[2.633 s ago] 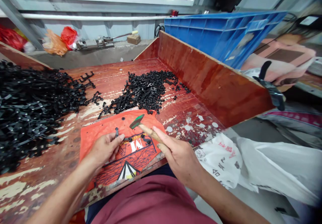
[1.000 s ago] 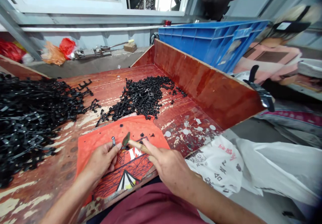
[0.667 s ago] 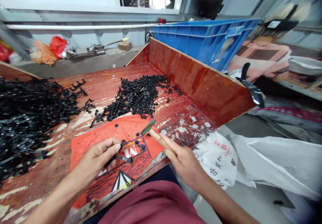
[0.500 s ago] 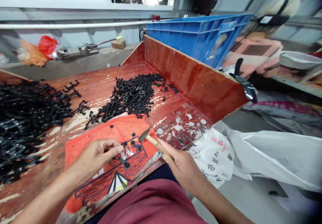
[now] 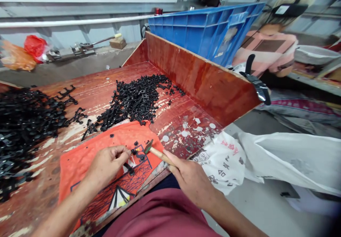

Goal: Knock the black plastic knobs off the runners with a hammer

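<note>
Wooden bench (image 5: 178, 111), red paint worn through in patches. Printed orange cloth (image 5: 80, 166) at its near edge. Right hand (image 5: 190, 178): fingers wrapped round the handle of a hammer (image 5: 161, 155), head above the cloth. Left hand (image 5: 109, 164): thumb and forefinger nearly meeting beside a small black part (image 5: 133, 152); can't tell whether they grip it. Farther back, a heap of black pieces (image 5: 135, 98); beyond the side board (image 5: 202, 77), a blue crate (image 5: 183, 32).
</note>
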Demonstrator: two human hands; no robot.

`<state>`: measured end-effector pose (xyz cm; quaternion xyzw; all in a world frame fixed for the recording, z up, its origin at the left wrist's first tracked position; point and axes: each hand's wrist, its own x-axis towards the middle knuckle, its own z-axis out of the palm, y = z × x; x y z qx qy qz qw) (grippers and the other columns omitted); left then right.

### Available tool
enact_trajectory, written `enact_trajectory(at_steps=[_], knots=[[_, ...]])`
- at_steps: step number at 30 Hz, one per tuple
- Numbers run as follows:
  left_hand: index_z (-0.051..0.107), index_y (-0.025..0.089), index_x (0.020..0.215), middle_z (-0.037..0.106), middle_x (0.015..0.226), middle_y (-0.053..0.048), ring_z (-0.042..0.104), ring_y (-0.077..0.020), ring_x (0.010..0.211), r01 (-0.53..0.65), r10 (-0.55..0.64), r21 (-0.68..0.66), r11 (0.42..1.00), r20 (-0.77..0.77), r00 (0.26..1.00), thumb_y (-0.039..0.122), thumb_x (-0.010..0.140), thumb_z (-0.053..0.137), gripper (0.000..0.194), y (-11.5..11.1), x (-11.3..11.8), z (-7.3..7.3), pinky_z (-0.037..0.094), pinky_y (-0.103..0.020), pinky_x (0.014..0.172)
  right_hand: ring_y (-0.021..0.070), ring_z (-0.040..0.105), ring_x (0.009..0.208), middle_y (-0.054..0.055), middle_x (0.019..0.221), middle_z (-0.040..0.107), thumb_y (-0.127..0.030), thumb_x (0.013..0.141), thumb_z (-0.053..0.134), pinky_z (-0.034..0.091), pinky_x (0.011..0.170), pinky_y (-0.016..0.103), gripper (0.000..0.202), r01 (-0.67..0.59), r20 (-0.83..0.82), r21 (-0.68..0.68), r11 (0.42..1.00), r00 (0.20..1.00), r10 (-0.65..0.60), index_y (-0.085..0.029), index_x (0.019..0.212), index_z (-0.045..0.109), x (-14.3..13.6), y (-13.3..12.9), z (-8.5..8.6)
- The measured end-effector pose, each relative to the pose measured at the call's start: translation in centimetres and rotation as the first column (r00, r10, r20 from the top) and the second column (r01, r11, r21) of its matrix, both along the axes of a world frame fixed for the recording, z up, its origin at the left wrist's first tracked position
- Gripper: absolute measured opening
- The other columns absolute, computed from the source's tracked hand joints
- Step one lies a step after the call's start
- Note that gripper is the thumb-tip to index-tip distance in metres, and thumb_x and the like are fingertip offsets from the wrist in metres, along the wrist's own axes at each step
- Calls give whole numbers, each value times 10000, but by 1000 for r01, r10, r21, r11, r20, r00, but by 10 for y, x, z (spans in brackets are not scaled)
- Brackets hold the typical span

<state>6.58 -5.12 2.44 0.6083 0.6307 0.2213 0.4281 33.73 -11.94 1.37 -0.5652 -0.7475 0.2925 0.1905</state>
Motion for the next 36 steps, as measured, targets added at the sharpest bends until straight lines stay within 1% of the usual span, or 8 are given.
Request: enact_trajectory(at_steps=[4,9,14,18,21,25,30,36], knots=[[666,213,608,605,509,26,540,-166,515,55,-47,65,996,-114,992,438,802,596,305,0,3,-6,361,-242,542,214,706,986,-9,1278,674,-150,1019,470,553,855,331,577,13,-26,-3,1000,1000,-13,-396,1524,342,0,-1,-7],[719,220,705,700,612,6,622,-185,579,116,-99,77,990,-196,976,468,868,548,343,-3,-1,-13,391,-253,590,208,715,906,-18,1220,703,-147,1005,483,555,778,319,585,22,6,20,1000,1000,-22,-401,1516,353,2,-1,-12],[756,214,791,736,687,-5,657,-205,643,96,-88,42,994,-164,983,487,864,550,350,-4,-3,-15,414,-255,610,210,712,834,19,1100,740,-187,1013,466,546,734,309,514,15,69,24,1000,997,-16,-332,1504,411,3,3,-2],[724,211,690,708,616,2,622,-190,575,105,-100,28,994,-147,984,387,836,546,289,-2,0,-8,398,-251,577,204,700,890,44,1084,737,-201,1026,414,542,798,302,499,-7,50,101,995,999,2,-284,1518,401,-6,13,16],[665,212,594,687,583,7,602,-179,553,115,-110,24,993,-146,983,307,784,530,252,1,2,-3,383,-246,553,212,701,897,47,1055,739,-190,1014,437,540,798,301,515,-80,135,125,989,989,63,-281,1519,401,-17,19,23],[616,205,557,638,545,14,571,-169,550,93,-86,36,995,-162,983,281,726,531,203,4,2,-2,360,-241,534,240,710,833,34,976,743,-221,1009,481,546,733,333,529,-124,270,63,990,957,103,-317,1521,390,-23,23,23],[616,197,578,608,548,12,542,-163,552,101,-95,49,994,-112,989,325,753,543,229,4,1,-8,360,-244,541,218,681,945,60,1081,718,-202,1032,386,524,846,328,527,-73,86,176,982,995,58,-273,1551,332,-16,20,22],[621,210,530,581,517,-3,518,-167,516,103,-92,93,990,-116,989,366,759,585,280,2,4,-6,355,-257,537,216,683,793,52,964,731,-194,998,450,535,741,309,535,-138,213,98,986,970,114,-276,1524,393,-17,17,13]])
